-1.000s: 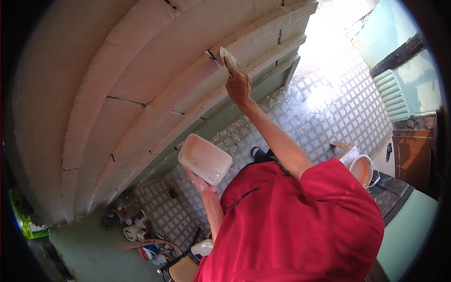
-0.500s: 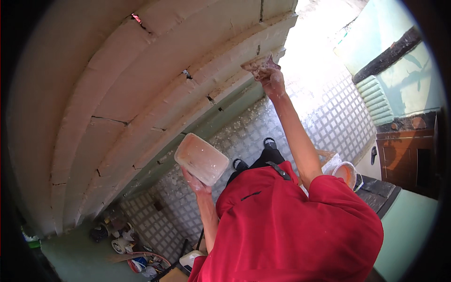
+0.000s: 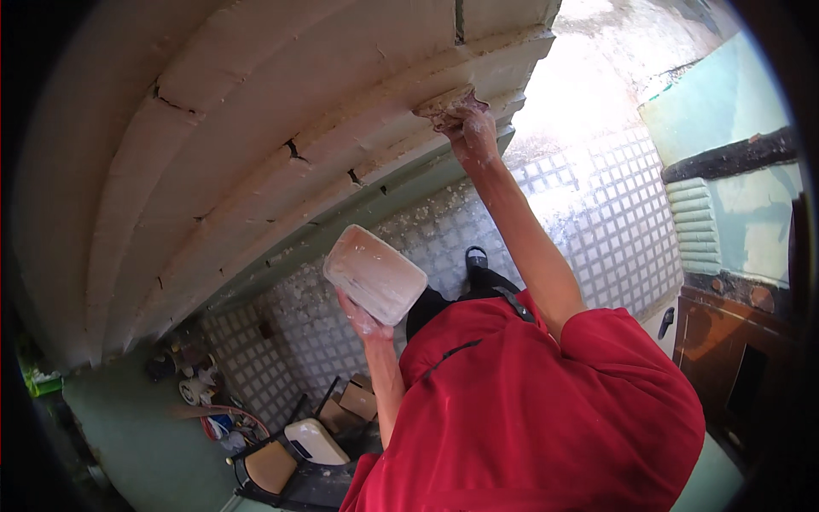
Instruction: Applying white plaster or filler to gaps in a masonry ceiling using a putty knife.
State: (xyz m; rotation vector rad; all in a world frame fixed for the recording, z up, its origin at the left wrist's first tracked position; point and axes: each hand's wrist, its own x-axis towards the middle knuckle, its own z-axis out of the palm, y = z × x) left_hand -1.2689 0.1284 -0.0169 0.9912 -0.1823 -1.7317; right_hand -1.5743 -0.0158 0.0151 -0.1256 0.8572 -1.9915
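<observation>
My left hand [image 3: 364,317] grips a white rectangular plastic tub [image 3: 375,275] from below and the side. The tub is tilted, and pale smears coat its inside. My right arm reaches up to the stepped pale moulding [image 3: 256,183]. In my right hand [image 3: 474,135] is a crumpled, rag-like piece [image 3: 444,108] smeared with pale paste, held against a ledge near the moulding's far end. My fingers are whitened by the paste. Dark cracks and gaps [image 3: 295,150] break the moulding's ledges to the left of my right hand.
Below lies a checkered tile floor [image 3: 589,188] spotted with white splashes. A black chair [image 3: 299,461] with cardboard and a white lid-like piece stands at lower left, beside a heap of odds and ends [image 3: 213,401]. At right are a green wall [image 3: 755,222] and a brown wooden door [image 3: 717,341].
My right hand has moved slightly left and up along the ledge with the rag-like piece. The tub has shifted a little right and up in view. The view has turned, showing more of the chair.
</observation>
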